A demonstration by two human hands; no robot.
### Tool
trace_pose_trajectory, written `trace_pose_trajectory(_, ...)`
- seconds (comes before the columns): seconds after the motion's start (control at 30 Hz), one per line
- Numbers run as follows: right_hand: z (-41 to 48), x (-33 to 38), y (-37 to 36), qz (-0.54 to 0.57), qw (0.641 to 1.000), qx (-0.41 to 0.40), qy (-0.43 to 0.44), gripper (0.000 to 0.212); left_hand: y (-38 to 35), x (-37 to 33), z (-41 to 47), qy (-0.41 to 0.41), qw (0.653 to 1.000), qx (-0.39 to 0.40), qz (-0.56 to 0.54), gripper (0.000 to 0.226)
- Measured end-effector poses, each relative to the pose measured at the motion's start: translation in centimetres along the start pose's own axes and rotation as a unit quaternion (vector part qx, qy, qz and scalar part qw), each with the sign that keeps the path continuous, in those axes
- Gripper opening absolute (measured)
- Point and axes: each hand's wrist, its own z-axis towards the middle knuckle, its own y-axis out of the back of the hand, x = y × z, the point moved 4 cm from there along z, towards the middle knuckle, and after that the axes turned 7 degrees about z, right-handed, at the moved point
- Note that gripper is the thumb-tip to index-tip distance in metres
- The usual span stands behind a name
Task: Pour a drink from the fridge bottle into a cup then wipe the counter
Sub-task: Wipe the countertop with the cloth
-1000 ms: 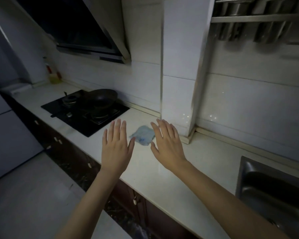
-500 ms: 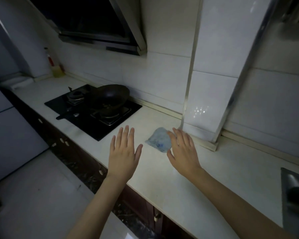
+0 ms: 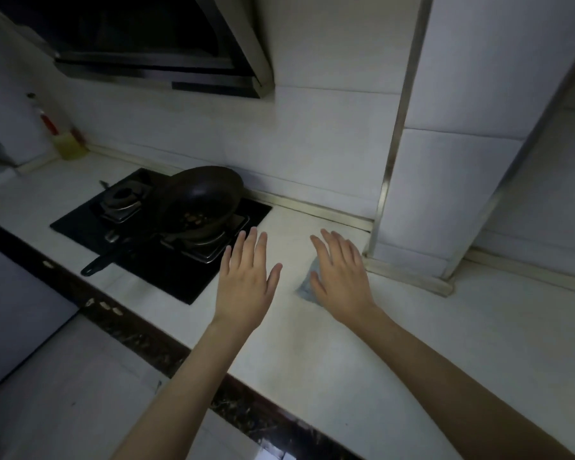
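Cloth (image 3: 307,288) lies directly under the right hand (image 3: 342,280), fingers straight, gripping nothing; left hand (image 3: 246,283), also spread and empty, hovers just left.

The person's left hand (image 3: 244,287) and right hand (image 3: 341,280) are bare, with slim, smooth fingers (image 3: 252,247), and the left forearm (image 3: 180,376) and right forearm (image 3: 445,376) are likewise bare along all their visible length.

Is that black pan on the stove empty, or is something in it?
Not empty: small brownish bits lie at the bottom of the pan; what they are is unclear.
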Motion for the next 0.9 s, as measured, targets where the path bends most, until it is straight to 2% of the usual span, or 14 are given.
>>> trace_pose_trajectory(0.2,0.4,-1.9,0.1,-0.037,0.996,-0.013,-0.08,0.06,-2.9,-1.5,3.4,-0.084,0.996,0.02,-0.032,0.061)
trace_pose_trajectory(0.43,-1.0,-1.9,0.6,-0.087,0.98,-0.045,-0.174,0.061,-3.7,-3.1,6.7,-0.189,0.976,0.005,-0.106,0.061)
trace_pose_trajectory(0.6,-3.2,-1.1,-2.6,-0.087,0.968,-0.078,-0.224,0.058,-6.9,-2.6,5.7,-0.235,0.963,0.012,-0.132,0.062)
trace_pose_trajectory(0.8,-8.0,-1.8,-11.6,-0.079,0.943,0.002,-0.322,0.062,-14.0,-1.9,2.2,-0.273,0.949,0.086,-0.134,0.065)
trace_pose_trajectory(0.9,-9.0,-2.3,-14.6,-0.075,0.939,0.018,-0.336,0.059,-17.4,-2.1,1.4,-0.278,0.946,0.127,-0.104,0.065)
